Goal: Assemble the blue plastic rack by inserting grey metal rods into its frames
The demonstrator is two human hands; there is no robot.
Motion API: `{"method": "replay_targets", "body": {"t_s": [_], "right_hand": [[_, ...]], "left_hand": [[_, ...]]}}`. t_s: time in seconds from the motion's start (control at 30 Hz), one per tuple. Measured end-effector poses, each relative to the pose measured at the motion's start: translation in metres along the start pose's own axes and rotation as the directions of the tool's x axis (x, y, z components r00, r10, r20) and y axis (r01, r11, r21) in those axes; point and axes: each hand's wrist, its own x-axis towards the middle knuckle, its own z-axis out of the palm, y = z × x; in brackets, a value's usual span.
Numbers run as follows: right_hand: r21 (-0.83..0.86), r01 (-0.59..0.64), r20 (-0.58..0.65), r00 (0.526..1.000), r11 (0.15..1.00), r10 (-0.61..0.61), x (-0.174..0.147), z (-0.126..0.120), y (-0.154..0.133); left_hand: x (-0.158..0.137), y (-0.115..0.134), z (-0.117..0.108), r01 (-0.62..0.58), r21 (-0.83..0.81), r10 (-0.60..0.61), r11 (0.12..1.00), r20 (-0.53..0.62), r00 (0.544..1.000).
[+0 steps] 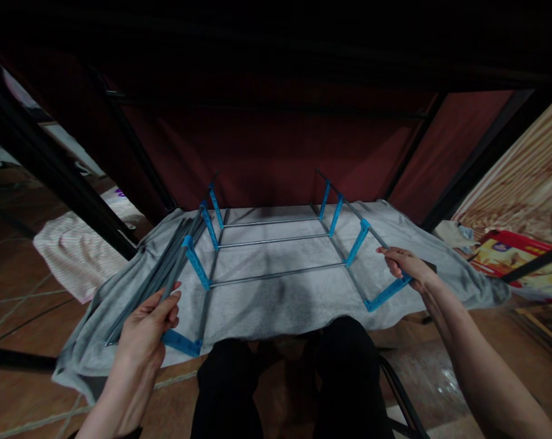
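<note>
Looks largely built, by all appearances, yet open at the near end. Closest, past the dark knees [230, 378]: a near left bracket [181, 342] and a near right bracket [388, 294], both blue, with no crossbar visible between. Perhaps lacking only that link, plus whatever calls for the spare tubes.

Left hand [150, 317]: nearly closed, thumb and fingers pinched on the upper left rail [175, 275], just above the near left bracket. Right hand [406, 266]: equally narrow, gripping the upper right rail [353, 210], partly hiding the near right bracket (cannot tell whether pressing, pulling or merely steadying).

Between both hands and beyond, resting on the grey cloth [267, 317]: the frame [278, 275] of grey rods and blue brackets. Farther in: three crossbars [273, 241] already in place, running from the lower left rail [203, 318] to the lower right rail [358, 284], each beside a pair of blue brackets. Alongside, to the left: loose tubes [150, 289] in a bundle, seemingly unused. Farthest: upper rails poking past the last brackets, toward a dark red panel [258, 152].
</note>
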Motion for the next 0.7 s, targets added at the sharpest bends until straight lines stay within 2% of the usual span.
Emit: {"method": "replay_targets", "body": {"t_s": [0.43,0.7], "right_hand": [[0.038,0.000,-0.010,1.000,0.999,0.000,0.008,-0.016,0.003],[0.066,-0.040,-0.030,0.999,0.997,0.042,0.012,-0.013,0.002]], "left_hand": [[-0.002,-0.001,0.018,-0.022,-0.007,0.022,1.000,0.037,0.999],[0.004,-0.001,0.020,-0.021,0.015,0.020,1.000,0.045,0.999]]}}
